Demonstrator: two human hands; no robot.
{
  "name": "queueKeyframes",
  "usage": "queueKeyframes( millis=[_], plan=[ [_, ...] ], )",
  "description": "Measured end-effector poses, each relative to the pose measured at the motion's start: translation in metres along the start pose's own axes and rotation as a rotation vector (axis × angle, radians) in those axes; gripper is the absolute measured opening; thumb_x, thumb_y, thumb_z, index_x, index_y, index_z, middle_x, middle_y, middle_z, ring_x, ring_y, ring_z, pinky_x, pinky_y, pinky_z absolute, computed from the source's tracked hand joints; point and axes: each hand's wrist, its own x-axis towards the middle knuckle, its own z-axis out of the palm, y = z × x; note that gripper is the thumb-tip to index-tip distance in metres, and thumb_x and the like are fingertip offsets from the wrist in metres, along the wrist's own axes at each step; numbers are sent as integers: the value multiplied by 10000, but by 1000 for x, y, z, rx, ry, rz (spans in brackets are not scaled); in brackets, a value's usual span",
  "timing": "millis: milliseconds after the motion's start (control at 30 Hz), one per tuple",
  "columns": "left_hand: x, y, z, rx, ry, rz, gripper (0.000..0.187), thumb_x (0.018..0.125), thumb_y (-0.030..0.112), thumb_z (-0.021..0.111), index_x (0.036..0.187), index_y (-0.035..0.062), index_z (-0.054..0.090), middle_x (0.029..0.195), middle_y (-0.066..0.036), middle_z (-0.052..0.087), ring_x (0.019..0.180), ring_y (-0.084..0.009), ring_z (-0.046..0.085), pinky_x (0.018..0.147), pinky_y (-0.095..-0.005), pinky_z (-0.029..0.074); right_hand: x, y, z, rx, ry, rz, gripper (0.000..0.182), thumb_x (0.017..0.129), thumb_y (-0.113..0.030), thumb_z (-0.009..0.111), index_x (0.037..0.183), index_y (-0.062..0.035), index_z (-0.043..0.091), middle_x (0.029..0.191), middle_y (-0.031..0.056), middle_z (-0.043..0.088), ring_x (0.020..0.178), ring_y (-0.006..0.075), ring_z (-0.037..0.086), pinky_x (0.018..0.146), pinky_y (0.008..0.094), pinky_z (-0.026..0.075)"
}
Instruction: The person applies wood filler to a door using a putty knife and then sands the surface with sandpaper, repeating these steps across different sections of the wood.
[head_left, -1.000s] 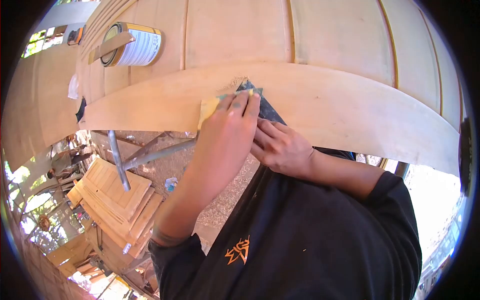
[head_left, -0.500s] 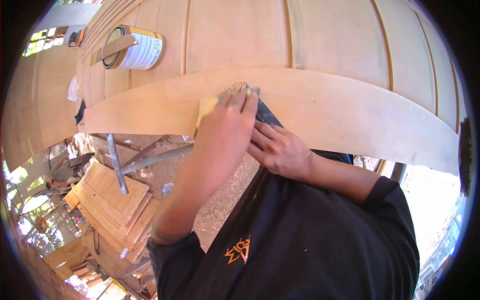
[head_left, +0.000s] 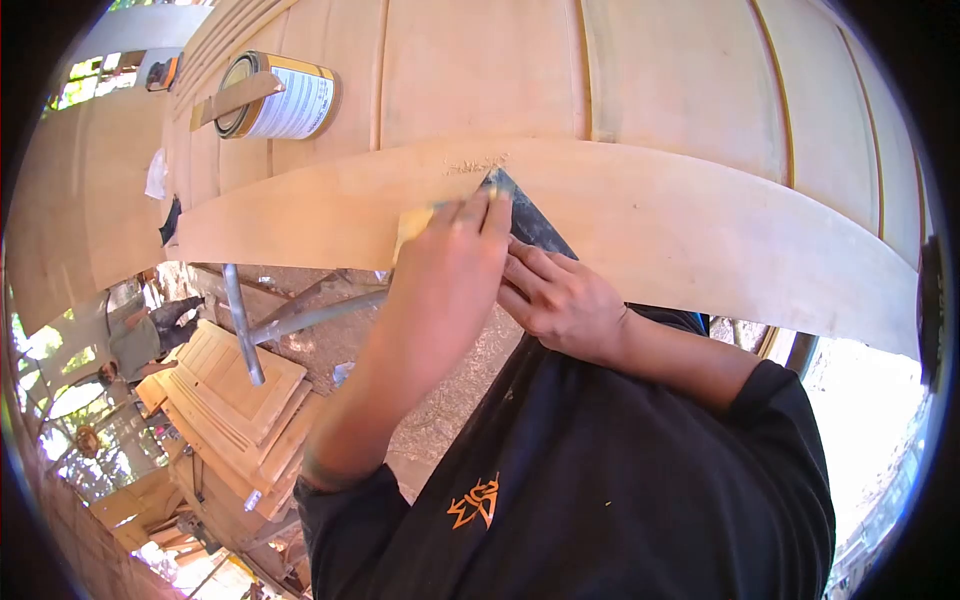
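Observation:
My left hand [head_left: 455, 250] is closed over a yellow flat piece [head_left: 412, 226] on the pale curved wooden rail [head_left: 300, 222]. The fingers are smeared by motion, and most of the piece is hidden under them. Close beside it, my right hand [head_left: 562, 300] has its fingers bent and pressed together at the near end of a dark, flat, straight-edged piece [head_left: 538, 222]. That dark piece comes to a corner on the rail, where the left fingertips touch or nearly touch it. Light crumbs [head_left: 478, 163] lie just beyond the corner.
A paint can [head_left: 300, 100] stands on the panelled wood [head_left: 480, 70] at the back left, a flat wooden stick [head_left: 240, 97] across its top. Below the rail are a metal leg [head_left: 240, 325] and stacked wooden panels [head_left: 235, 400]. A person [head_left: 140, 340] is at the far left.
My left hand has shifted slightly back toward me, leaving the dark piece's corner and more crumbs visible. The right hand stays nearly in place. The person at the far left shows more.

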Motion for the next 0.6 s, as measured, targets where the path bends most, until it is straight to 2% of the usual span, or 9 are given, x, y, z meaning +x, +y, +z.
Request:
queueKeyframes(
  millis=[100, 200, 300, 400, 500, 600],
  plan=[
    [9, -9, 1, 41, 55, 61, 380, 826, 11, 611, 1198, -54, 564, 1132, -184, 654, 1043, -330, 669, 834, -379, 582, 1, -1, -3, 4, 6, 23, 204, 834, -172, 591, 948, -10, 641, 1334, 212, 589, 1243, 322, 571, 1038, 380, 468],
    [-4, 1, -12, 116, -102, 49, 378, 819, 14, 621, 1186, -57, 568, 1101, -190, 657, 1014, -333, 676, 842, -379, 575, -1, -1, 1, 12, 20, 13, 201, 832, -175, 593, 945, -15, 640, 1340, 211, 587, 1244, 316, 571, 1033, 378, 470],
    [13, -2, -1, -39, 20, -10, 468, 798, -60, 552, 1264, -22, 586, 1188, -235, 657, 1035, -396, 659, 855, -446, 551, -1, -2, 0, -10, 10, 18, 193, 835, -173, 593, 944, -20, 640, 1343, 210, 586, 1245, 317, 571, 1030, 376, 470],
    [6, 4, -12, -42, -104, -52, 459, 802, -51, 555, 1258, -19, 590, 1186, -240, 652, 1031, -404, 657, 855, -453, 546, -2, -3, -3, -9, -11, 17, 192, 839, -169, 582, 948, -21, 638, 1342, 206, 589, 1242, 314, 574, 1031, 379, 469],
    [3, 9, -3, -33, -22, -30, 485, 779, -68, 571, 1262, -22, 587, 1203, -239, 644, 1035, -403, 656, 860, -451, 544, 0, 2, 0, -7, -1, 21, 186, 847, -168, 575, 950, -25, 635, 1340, 202, 592, 1241, 307, 575, 1024, 375, 474],
    [23, -9, 11, 127, 155, 34, 444, 819, -8, 605, 1256, -73, 561, 1204, -226, 636, 1165, -335, 612, 893, -388, 558, -4, -8, 0, 28, 2, 31, 234, 835, -154, 586, 1008, -8, 643, 1310, 174, 604, 1251, 302, 567, 999, 371, 492]
  ],
)
